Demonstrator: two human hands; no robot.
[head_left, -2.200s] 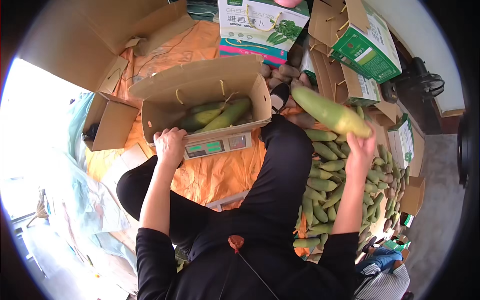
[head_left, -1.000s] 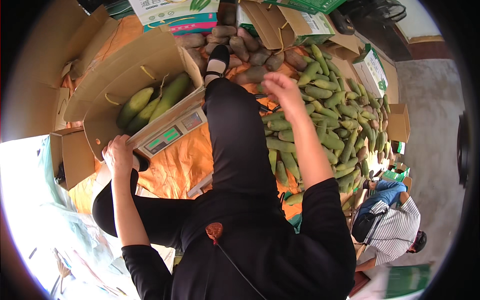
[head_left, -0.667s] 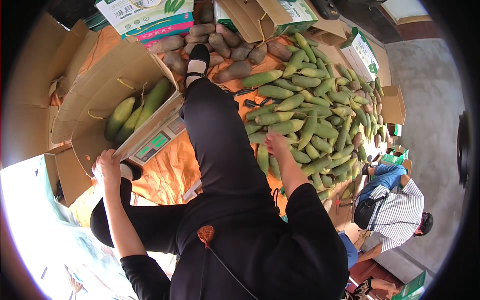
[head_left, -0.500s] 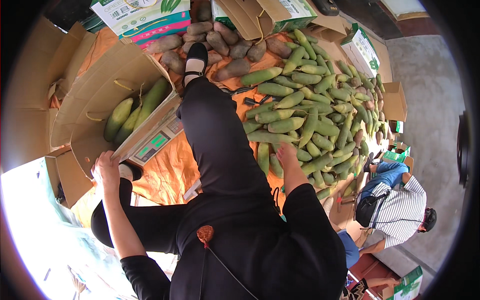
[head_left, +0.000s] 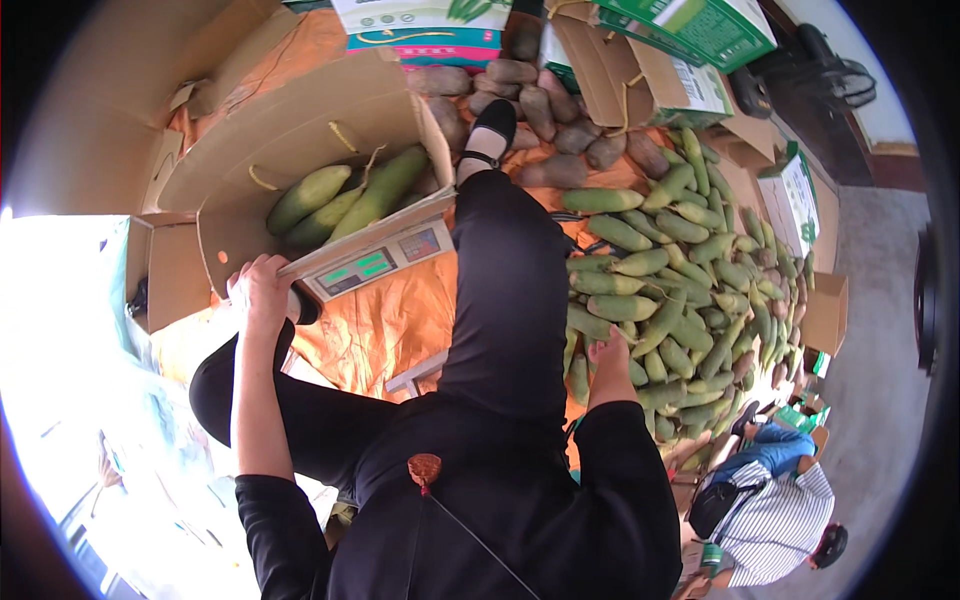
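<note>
My left hand point(head_left: 260, 292) is closed on the near lower edge of an open cardboard box point(head_left: 235, 225). Inside the box lie a few long green radishes point(head_left: 375, 195), beside yellow cord handles. The box rests against a scale point(head_left: 375, 268) with lit green displays. On my right, a large heap of green radishes point(head_left: 685, 325) spreads over an orange sheet. At the heap's near side my right hand point(head_left: 608, 352) has its fingers curled round the end of one green radish point(head_left: 588, 322), which still lies among the others.
Brownish-purple root vegetables point(head_left: 540, 110) lie beyond my outstretched foot point(head_left: 490, 130). Printed cartons point(head_left: 425, 45) stand at the back, and an open carton point(head_left: 610, 80) is tipped beside them. At the lower right a person in a striped shirt point(head_left: 775, 520) bends over.
The view has turned, so the box and heap appear farther right and lower. My left hand stays on the box edge; my right hand remains at the near side of the heap.
</note>
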